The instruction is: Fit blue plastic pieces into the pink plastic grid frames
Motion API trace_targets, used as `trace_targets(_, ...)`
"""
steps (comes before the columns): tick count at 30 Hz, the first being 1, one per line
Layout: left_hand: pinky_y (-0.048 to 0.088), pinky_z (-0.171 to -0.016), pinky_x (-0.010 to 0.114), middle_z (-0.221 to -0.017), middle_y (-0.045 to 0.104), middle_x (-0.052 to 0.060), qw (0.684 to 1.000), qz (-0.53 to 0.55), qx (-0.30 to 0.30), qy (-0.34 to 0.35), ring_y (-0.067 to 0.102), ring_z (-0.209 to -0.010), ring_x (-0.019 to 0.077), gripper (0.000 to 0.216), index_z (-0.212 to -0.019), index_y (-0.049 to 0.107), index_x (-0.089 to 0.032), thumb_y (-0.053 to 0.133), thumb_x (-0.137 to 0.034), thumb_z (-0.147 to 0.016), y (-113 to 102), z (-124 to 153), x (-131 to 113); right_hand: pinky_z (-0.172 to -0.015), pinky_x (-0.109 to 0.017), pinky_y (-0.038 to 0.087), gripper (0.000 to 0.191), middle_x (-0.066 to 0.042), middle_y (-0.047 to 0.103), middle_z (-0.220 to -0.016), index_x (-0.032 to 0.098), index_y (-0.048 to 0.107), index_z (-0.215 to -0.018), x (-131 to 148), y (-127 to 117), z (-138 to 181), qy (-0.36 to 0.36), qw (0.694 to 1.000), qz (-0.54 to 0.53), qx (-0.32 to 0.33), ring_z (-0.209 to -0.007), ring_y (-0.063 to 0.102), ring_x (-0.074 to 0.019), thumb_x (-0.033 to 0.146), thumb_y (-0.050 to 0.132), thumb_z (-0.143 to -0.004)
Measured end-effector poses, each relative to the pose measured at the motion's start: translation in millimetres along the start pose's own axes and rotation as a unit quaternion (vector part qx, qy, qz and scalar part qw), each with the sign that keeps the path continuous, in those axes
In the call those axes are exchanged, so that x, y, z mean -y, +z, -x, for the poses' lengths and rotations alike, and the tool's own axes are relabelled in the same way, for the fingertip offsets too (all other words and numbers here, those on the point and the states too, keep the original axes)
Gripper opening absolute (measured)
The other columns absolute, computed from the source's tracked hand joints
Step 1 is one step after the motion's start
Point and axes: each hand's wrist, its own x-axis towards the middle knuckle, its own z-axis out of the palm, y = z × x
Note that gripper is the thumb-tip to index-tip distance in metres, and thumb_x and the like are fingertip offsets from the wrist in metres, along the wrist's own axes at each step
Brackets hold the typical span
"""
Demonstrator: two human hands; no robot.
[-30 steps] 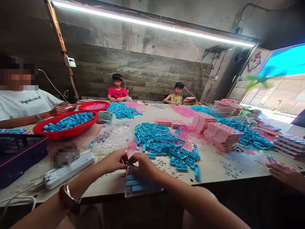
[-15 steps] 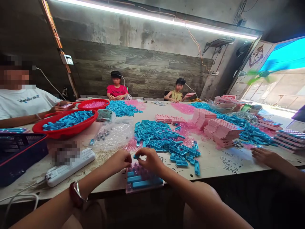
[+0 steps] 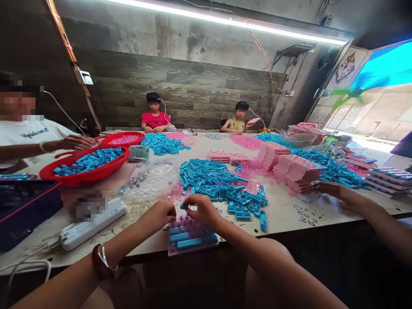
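My right hand (image 3: 201,211) pinches a small blue plastic piece (image 3: 184,206) just above the far edge of a pink tray (image 3: 189,240). The tray lies at the table's near edge and carries several blue pieces in rows. My left hand (image 3: 160,213) is closed in a loose fist beside the right hand, at the tray's left corner; what it holds, if anything, is hidden. A large heap of blue pieces (image 3: 219,182) lies just beyond my hands.
A red basin of blue pieces (image 3: 85,165) and a white power strip (image 3: 93,223) sit at left. Stacked pink trays (image 3: 298,171) stand at right, where another person's hand (image 3: 331,189) reaches. Three other people sit around the table (image 3: 289,212).
My right hand lifted off the tray holding a blue piece. The other person's hand at right moved leftward toward the pink stacks. The view drifted slightly.
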Motion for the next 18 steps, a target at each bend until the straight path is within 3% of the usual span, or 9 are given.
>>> trace_targets(9,0.037,-0.056,0.022,-0.064,0.061,0.001,0.999,0.035,-0.002,0.003,0.055,-0.063,0.0145,0.010,-0.068,0.060,-0.014,0.054,-0.020,-0.062,-8,2,3,-0.070,-0.022,0.044,0.022,-0.002,0.066,-0.076,0.014,0.064,-0.076,-2,6,3,-0.026,0.999,-0.031,0.023,-0.073,0.059,-0.0117,-0.001,0.056,-0.063)
trace_targets(14,0.038,-0.055,0.021,-0.067,0.061,0.000,0.993,0.119,0.002,-0.023,0.056,-0.064,0.0147,0.018,-0.075,0.057,-0.014,0.059,-0.027,-0.062,-21,7,4,-0.067,-0.021,0.045,0.015,-0.004,0.066,-0.079,0.014,0.066,-0.079,-2,15,-1,-0.058,0.995,-0.055,0.063,-0.071,0.059,-0.0111,0.005,0.059,-0.068)
trace_targets(18,0.038,-0.057,0.022,-0.068,0.063,0.001,0.992,0.127,0.017,-0.011,0.056,-0.066,0.0155,0.022,-0.073,0.059,-0.013,0.060,-0.033,-0.063,-21,8,4,-0.066,-0.020,0.046,0.012,-0.004,0.066,-0.079,0.014,0.067,-0.081,-2,20,-2,-0.068,0.991,-0.059,0.097,-0.071,0.060,-0.0112,0.011,0.061,-0.071)
